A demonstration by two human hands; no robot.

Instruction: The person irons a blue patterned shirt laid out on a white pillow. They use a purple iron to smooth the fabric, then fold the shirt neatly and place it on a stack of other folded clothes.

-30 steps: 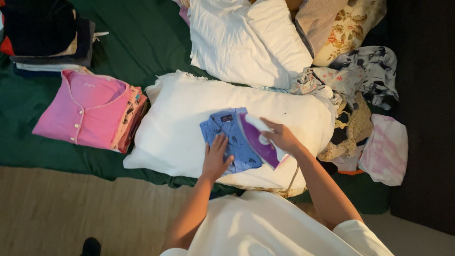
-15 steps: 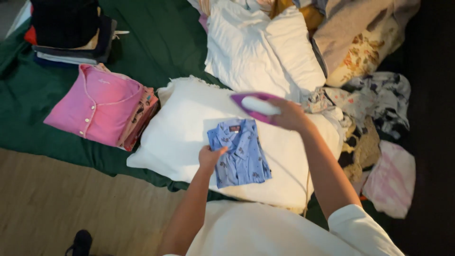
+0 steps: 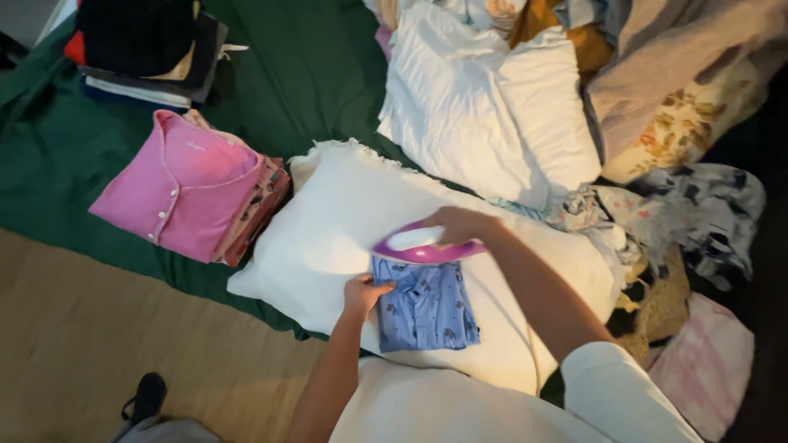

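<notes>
Nearest to me, the left hand (image 3: pixel 364 294) lies on the left edge of a small blue patterned shirt (image 3: pixel 427 308), fingers curled onto the cloth and pinning it flat. The shirt is already folded into a neat rectangle and sits on the near half of a white pillow (image 3: pixel 328 221) that serves as the pressing surface. Just beyond it, the right hand (image 3: pixel 454 223) is closed round the handle of a purple iron (image 3: pixel 425 247), held over the shirt's far edge; whether the soleplate touches the cloth I cannot tell.

I'd say the work is partway along. At the left edge of the green sheet (image 3: pixel 304 74) a pink buttoned top (image 3: pixel 182 184) tops a folded stack, with a dark folded pile (image 3: pixel 148 41) behind it at the far left corner. Along the right edge a crumpled heap of printed clothes (image 3: pixel 681 217) looks untouched, crowding the pillow's right end. A second white pillow (image 3: pixel 484 107) lies farther back.
</notes>
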